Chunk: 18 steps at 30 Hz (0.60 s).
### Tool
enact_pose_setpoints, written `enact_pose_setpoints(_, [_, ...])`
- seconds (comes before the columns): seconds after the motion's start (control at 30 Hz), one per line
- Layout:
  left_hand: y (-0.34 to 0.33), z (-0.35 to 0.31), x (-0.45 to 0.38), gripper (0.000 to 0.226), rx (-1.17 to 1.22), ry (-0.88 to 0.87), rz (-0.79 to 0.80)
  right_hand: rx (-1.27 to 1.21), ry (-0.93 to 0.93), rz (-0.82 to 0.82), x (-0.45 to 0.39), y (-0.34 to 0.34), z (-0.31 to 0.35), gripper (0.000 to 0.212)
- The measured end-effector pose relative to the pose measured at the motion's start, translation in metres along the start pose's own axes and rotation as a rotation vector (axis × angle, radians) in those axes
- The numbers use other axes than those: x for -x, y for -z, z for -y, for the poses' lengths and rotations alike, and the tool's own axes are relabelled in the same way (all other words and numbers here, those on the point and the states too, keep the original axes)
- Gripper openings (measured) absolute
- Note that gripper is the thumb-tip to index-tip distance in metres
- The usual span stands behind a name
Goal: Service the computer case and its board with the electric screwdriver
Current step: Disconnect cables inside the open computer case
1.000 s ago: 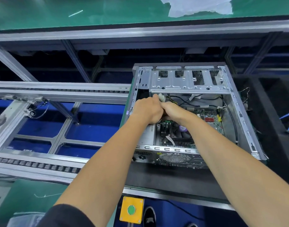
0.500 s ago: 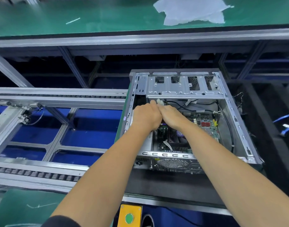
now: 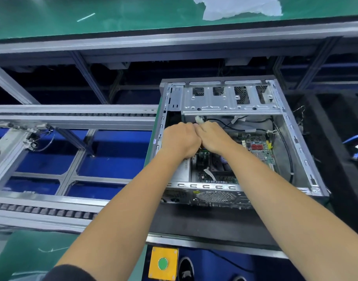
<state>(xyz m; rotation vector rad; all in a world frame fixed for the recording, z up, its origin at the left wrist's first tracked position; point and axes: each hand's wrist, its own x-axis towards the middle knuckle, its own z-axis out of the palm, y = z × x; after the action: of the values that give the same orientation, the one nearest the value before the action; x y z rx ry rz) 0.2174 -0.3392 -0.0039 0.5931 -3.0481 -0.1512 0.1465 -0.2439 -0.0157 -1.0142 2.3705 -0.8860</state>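
Evidently on a cabling step, the left hand [image 3: 181, 138] and right hand [image 3: 211, 136] meet, fingers curled on something hidden beside a white connector [image 3: 198, 119] inside the open computer case [image 3: 291, 126] above its board [image 3: 259, 148]; no screwdriver shows, so fetching it likely comes next.

**On the assembly line**

A factory floor: aluminium conveyor rails [image 3: 72, 119] with roller chain [image 3: 42, 210] run beside a green bench mat [image 3: 93, 17], an open PC case [image 3: 224, 102] on a pallet [image 3: 194, 222], a yellow button box [image 3: 163, 263] below.
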Motion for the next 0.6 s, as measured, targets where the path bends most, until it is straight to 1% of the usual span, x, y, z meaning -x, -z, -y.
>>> enact_pose_setpoints(0.07, [0.006, 0.000, -0.007, 0.013, -0.045, -0.031, 0.098, 0.035, 0.005, 0.002, 0.000, 0.000, 0.000, 0.040])
enact_pose_setpoints(0.13, [0.012, 0.000, -0.012, 0.013, -0.079, -0.056, 0.222, 0.035, 0.006, -0.017, 0.000, 0.000, -0.002, 0.047])
enact_pose_setpoints(0.23, [0.017, -0.001, -0.016, 0.022, -0.080, -0.066, 0.385, 0.078, -0.019, 0.006, -0.001, -0.002, -0.005, 0.053])
enact_pose_setpoints(0.37, [0.019, -0.004, -0.020, 0.027, -0.107, -0.110, 0.448, 0.190, -0.010, 0.008, -0.002, -0.003, -0.011, 0.049])
enact_pose_setpoints(0.43, [0.017, -0.004, -0.020, 0.028, -0.109, -0.091, 0.420, 0.202, -0.005, -0.011, -0.002, -0.003, -0.012, 0.049])
enact_pose_setpoints(0.47, [0.015, -0.002, -0.019, 0.027, -0.098, -0.074, 0.374, 0.202, -0.007, -0.030, -0.003, -0.002, -0.011, 0.049])
enact_pose_setpoints(0.57, [0.006, 0.003, -0.007, 0.023, -0.011, -0.028, 0.126, 0.169, -0.012, -0.072, -0.003, 0.000, -0.005, 0.041])
enact_pose_setpoints(0.6, [0.003, 0.004, -0.002, 0.026, 0.015, -0.021, 0.051, 0.164, -0.006, -0.078, -0.003, 0.001, -0.003, 0.039])
